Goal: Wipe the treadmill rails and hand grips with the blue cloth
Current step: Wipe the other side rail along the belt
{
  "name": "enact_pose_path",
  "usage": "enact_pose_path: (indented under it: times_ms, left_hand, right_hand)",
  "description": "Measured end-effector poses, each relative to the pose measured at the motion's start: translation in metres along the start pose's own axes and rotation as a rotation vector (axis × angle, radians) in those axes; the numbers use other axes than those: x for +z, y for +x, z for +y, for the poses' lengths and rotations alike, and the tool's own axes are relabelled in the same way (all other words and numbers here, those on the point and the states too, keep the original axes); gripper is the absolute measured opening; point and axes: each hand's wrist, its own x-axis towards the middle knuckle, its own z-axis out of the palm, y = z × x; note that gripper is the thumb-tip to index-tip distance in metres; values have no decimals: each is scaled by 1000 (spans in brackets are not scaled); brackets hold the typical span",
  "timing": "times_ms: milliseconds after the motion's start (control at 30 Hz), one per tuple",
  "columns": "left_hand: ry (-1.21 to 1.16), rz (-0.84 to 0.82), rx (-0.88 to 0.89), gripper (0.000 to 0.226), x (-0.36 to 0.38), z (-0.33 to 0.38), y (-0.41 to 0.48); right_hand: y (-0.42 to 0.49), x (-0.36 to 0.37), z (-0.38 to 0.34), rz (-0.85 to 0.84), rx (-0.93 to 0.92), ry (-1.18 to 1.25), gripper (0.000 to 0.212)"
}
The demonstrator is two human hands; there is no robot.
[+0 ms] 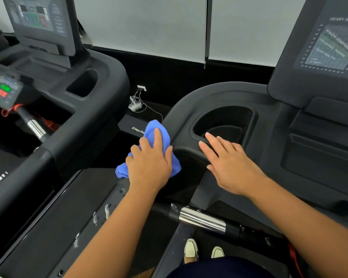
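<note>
- Head view: left grip (149, 163) curls over the bunched blue cloth (156, 126), pressing it against the outer side of the treadmill rail (182, 117).
- Right grip (229, 163) lies flat, fingers straight, on that rail beside the cup holder (225, 121).

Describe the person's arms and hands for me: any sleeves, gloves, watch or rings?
Both forearms are bare as far as the frame shows, with no sleeves in view. The left hand and right hand wear no gloves, and no rings, watch or bracelet show. Below them are a dark navy garment and pale shoes.
</note>
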Motion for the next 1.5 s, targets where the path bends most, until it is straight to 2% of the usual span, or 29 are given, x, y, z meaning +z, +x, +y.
enact_pose_path:
  times_ms: [100, 233, 367, 467, 567, 633, 700, 767, 900, 1000, 1133, 1200, 1367, 1500]
  left_hand:
    - [67, 53, 79, 59, 8, -20, -36]
    - [118, -29, -100, 67, 3, -19, -44]
    - [-166, -171, -216, 72, -15, 7, 10]
    - [-212, -152, -122, 67, -13, 15, 27]
    - [-65, -78, 110, 59, 0, 6, 0]
    - [-21, -3, 164, 57, 8, -8, -30]
    - [-31, 17, 102, 61, 12, -21, -53]
    - [-46, -40, -28, 67, 10, -28, -59]
    - [-168, -237, -259, 73, -12, -13, -14]
    - [-267, -258, -226, 69, -17, 1, 11]
    - [-37, -119, -11, 63, -2, -9, -30]
    - [-9, -43, 13, 64, 6, -23, -55]
    - [-19, -93, -167, 66, -3, -27, -48]
    - [-176, -141, -219, 63, -13, -8, -4]
  right_hand:
    - [0, 0, 0, -11, -11, 1, 64]
    - [-1, -1, 0, -33, -18, 15, 66]
    - [-1, 0, 0, -30, -16, 21, 70]
    - [0, 0, -1, -36, -8, 13, 71]
    - [-1, 0, -1, -32, -15, 1, 70]
    - [-2, 0, 0, -39, -19, 0, 68]
    - [-2, -1, -1, -38, -24, -1, 67]
    - [-4, -2, -1, -38, -29, -7, 67]
    - [-4, -5, -3, -68, -8, -28, 69]
    - [1, -8, -17, -110, 55, 24, 75]
    - [4, -3, -30, -71, 111, 62, 78]
    - [3, -4, -28, -79, 97, 59, 79]
    - [3, -5, -23, -110, 66, 79, 81]
    - [5, -4, -23, -106, 63, 57, 83]
